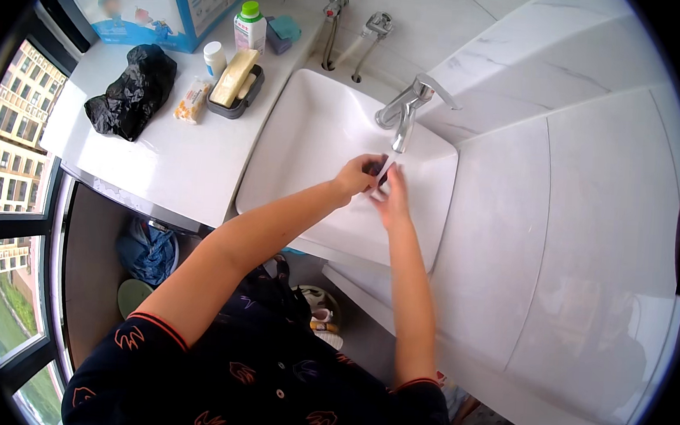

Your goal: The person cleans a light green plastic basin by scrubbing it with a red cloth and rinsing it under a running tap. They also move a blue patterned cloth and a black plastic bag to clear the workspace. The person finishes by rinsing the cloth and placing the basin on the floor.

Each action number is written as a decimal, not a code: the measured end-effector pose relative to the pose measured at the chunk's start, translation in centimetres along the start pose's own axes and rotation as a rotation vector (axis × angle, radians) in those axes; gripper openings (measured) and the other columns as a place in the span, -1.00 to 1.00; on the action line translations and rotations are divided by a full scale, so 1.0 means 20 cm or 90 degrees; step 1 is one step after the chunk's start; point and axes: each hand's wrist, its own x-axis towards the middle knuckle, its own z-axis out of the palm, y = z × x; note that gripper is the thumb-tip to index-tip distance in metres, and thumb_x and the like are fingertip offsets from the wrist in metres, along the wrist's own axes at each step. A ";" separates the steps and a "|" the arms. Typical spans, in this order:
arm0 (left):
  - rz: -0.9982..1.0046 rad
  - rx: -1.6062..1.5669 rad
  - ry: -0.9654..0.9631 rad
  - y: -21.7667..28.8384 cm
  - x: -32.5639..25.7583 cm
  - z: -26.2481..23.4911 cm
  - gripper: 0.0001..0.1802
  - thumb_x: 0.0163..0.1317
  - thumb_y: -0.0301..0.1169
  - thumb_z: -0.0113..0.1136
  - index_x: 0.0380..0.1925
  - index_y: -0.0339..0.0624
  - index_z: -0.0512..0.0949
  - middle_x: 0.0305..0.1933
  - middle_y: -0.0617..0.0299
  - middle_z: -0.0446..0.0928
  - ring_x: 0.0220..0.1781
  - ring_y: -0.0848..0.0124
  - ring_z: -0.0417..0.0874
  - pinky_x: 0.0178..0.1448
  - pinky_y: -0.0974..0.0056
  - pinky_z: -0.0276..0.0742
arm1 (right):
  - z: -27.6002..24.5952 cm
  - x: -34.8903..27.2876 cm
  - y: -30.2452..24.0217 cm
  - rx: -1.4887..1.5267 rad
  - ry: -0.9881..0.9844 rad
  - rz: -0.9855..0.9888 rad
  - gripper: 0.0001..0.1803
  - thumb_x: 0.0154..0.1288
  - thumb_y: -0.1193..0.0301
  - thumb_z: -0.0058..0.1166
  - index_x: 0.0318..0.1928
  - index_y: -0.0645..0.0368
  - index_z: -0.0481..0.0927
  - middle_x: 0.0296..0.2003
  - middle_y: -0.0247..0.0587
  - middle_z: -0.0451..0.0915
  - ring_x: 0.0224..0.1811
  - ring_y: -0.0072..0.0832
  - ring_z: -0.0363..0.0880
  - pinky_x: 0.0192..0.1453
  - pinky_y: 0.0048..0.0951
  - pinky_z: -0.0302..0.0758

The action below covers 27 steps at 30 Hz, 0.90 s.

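Note:
Over the white sink (pixel 302 136), my left hand (pixel 355 176) is closed around a small dark object (pixel 374 168), mostly covered by the fingers; its kind does not show. My right hand (pixel 392 198) is close against it from the right, its fingers smeared by motion, so I cannot see whether they grip it. A thin stream of water (pixel 388 165) runs from the chrome faucet (pixel 405 115) down to the dark object and my fingers.
Left of the sink, the white counter (pixel 183 164) carries a black plastic bag (pixel 133 95), a small packet (pixel 193 101), a soap box with a bar (pixel 235 81), a white jar (pixel 215 58), a green-capped bottle (pixel 250 28) and a large blue box (pixel 146 6). A tiled wall rises behind.

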 end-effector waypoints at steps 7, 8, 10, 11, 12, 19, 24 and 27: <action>-0.096 -0.203 0.160 0.02 -0.12 0.06 -0.53 0.26 -0.37 -0.07 0.21 0.01 0.40 0.13 0.22 0.44 0.16 0.30 0.45 0.21 0.09 0.38 | -0.03 0.01 0.02 0.269 -0.099 0.000 -0.48 0.50 0.02 -0.28 0.23 0.12 0.35 -0.03 -0.24 0.49 0.07 -0.35 0.46 0.15 -0.18 0.41; -0.165 -0.163 0.246 -0.03 -0.08 0.06 -0.55 0.38 -0.03 -0.14 0.17 0.10 0.42 0.16 0.25 0.43 0.20 0.28 0.42 0.29 -0.05 0.28 | -0.02 0.01 0.03 0.289 -0.117 -0.025 -0.48 0.50 0.03 -0.28 0.24 0.12 0.33 0.00 -0.23 0.49 0.09 -0.33 0.45 0.16 -0.17 0.41; -0.190 -0.364 0.128 -0.06 -0.07 0.04 -0.44 0.33 0.17 -0.16 0.15 0.12 0.42 0.15 0.25 0.44 0.19 0.25 0.43 0.30 -0.05 0.28 | 0.02 -0.02 0.05 0.271 -0.129 -0.091 -0.48 0.51 0.09 -0.27 0.30 0.14 0.28 0.10 -0.20 0.44 0.13 -0.30 0.43 0.19 -0.16 0.40; -0.199 -0.463 0.065 -0.07 -0.06 0.04 -0.37 0.30 0.28 -0.18 0.14 0.13 0.43 0.14 0.25 0.44 0.18 0.24 0.43 0.31 -0.04 0.27 | 0.08 -0.07 0.07 0.226 -0.126 -0.155 -0.45 0.50 0.08 -0.23 0.31 0.18 0.30 0.14 -0.26 0.43 0.11 -0.42 0.44 0.19 -0.32 0.43; -0.155 -0.463 0.004 -0.06 -0.04 0.04 -0.28 0.22 0.38 -0.19 0.13 0.13 0.42 0.12 0.24 0.45 0.18 0.22 0.43 0.28 -0.03 0.33 | 0.11 -0.13 0.08 0.087 -0.131 -0.177 -0.45 0.50 0.10 -0.22 0.33 0.17 0.27 0.19 -0.21 0.39 0.18 -0.36 0.40 0.26 -0.27 0.36; -0.057 -0.319 0.026 -0.10 -0.04 0.09 -0.70 0.46 -0.19 -0.21 -0.01 -0.04 0.43 -0.09 0.25 0.51 -0.10 0.37 0.55 -0.02 0.20 0.56 | 0.13 0.06 0.17 -0.521 0.013 -0.334 -0.44 0.50 0.17 -0.34 0.37 0.22 0.18 0.29 0.12 0.29 0.45 -0.10 0.07 0.47 -0.22 0.01; -0.124 -0.350 0.051 -0.13 -0.01 0.12 -0.74 0.42 -0.25 -0.19 -0.04 -0.03 0.43 -0.13 0.21 0.52 -0.18 0.36 0.56 -0.04 0.21 0.52 | 0.07 0.18 0.24 -0.335 0.089 -0.272 -0.51 0.49 0.15 -0.30 0.21 0.24 0.35 0.10 0.11 0.43 0.16 -0.05 0.39 0.24 -0.10 0.30; -0.229 -0.447 0.117 -0.15 0.12 -0.08 -0.63 0.41 0.02 -0.16 -0.25 -0.03 0.40 -0.26 0.18 0.49 -0.28 0.26 0.53 -0.16 0.17 0.52 | 0.23 -0.07 0.32 -0.489 0.073 -0.471 -0.51 0.48 0.17 -0.28 0.21 0.26 0.38 0.10 0.05 0.46 0.13 -0.06 0.43 0.24 -0.10 0.30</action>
